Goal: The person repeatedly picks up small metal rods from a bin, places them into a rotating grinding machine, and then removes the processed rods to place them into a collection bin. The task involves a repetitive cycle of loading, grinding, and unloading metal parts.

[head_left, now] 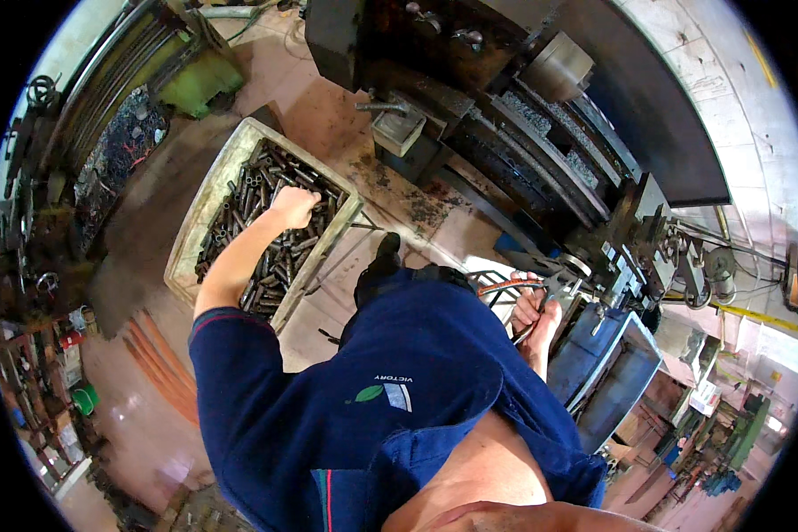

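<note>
One curled left grip (298,207) at metal tubes (284,263) (whether pinching any, I cannot tell), right grip (532,315) wrapped around orange handle (505,285)

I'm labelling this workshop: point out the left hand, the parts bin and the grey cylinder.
Left hand (296,207), head view: upper side.
Parts bin (207,210), head view: left wall.
Grey cylinder (555,68), head view: curved side.

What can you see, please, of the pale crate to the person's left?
The pale crate is open-topped and roughly rectangular, with raised walls that look like plastic, stained and grimy. It sits at a slant in the picture, to the left of the person's body. Many dark, short, tube-like metal pieces lie jumbled inside against it. The left hand is over them, its forearm crossing the near edge; whether the arm touches the rim is unclear.
</note>
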Tool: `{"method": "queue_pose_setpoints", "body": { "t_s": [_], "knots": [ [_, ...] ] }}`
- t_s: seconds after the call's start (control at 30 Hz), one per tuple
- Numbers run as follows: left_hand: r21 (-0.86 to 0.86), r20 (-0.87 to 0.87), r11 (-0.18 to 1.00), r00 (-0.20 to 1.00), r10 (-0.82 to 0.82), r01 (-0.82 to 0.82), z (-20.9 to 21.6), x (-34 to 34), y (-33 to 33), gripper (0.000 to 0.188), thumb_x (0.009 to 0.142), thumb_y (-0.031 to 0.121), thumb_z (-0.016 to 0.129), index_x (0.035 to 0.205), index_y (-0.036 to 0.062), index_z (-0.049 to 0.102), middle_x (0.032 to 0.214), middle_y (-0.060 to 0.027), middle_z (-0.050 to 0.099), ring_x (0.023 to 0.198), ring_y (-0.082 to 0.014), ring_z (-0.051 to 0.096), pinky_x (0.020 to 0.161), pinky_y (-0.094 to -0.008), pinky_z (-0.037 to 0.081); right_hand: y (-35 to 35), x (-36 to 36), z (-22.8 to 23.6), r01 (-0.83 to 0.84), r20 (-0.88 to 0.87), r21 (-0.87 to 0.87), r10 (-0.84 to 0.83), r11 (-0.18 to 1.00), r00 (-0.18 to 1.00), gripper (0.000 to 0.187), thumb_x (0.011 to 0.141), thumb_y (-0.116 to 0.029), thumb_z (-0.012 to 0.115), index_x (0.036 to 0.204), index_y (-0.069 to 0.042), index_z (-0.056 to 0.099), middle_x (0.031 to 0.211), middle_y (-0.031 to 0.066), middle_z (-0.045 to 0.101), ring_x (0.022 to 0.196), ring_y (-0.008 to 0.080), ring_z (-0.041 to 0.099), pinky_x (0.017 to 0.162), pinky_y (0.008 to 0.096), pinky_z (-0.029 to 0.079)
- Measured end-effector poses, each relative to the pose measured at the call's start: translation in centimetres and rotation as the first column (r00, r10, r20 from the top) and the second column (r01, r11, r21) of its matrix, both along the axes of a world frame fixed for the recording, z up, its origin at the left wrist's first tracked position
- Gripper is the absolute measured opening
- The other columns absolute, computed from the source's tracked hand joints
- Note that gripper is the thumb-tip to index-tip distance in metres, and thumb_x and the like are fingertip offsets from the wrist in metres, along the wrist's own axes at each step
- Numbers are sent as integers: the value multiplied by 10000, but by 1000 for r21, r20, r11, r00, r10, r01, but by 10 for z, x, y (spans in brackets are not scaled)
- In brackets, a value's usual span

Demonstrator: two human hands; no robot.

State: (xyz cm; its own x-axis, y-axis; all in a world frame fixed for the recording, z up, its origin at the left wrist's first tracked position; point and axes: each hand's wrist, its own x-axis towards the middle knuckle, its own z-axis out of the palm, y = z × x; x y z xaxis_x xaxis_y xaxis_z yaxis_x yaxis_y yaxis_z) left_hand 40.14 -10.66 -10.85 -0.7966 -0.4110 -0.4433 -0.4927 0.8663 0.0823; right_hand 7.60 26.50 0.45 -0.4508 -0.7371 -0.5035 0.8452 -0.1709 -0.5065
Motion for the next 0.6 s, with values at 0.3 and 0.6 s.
{"method": "queue_pose_setpoints", "body": {
  "t_s": [0.3,0.6],
  "knots": [
    [988,-133,139,-87,987,65,86,-23,60,143,757,98,575,835,-11,524,640,-86,569,586,-197,613,530,-271,499,-43,-22,34,-188,-292,-21,174,982,940,465,706,-54,457,1162,31,428,1102,211,535,384,55,301,327,194,248],
    [936,-158,90,178,971,339,154,-173,115,201,844,107,517,968,-44,567,704,-142,617,675,-286,638,613,-363,531,-95,7,53,-515,-566,433,668,740,483,355,633,-177,573,910,44,551,776,66,559,744,158,515,661,277,407]
  ]
}}
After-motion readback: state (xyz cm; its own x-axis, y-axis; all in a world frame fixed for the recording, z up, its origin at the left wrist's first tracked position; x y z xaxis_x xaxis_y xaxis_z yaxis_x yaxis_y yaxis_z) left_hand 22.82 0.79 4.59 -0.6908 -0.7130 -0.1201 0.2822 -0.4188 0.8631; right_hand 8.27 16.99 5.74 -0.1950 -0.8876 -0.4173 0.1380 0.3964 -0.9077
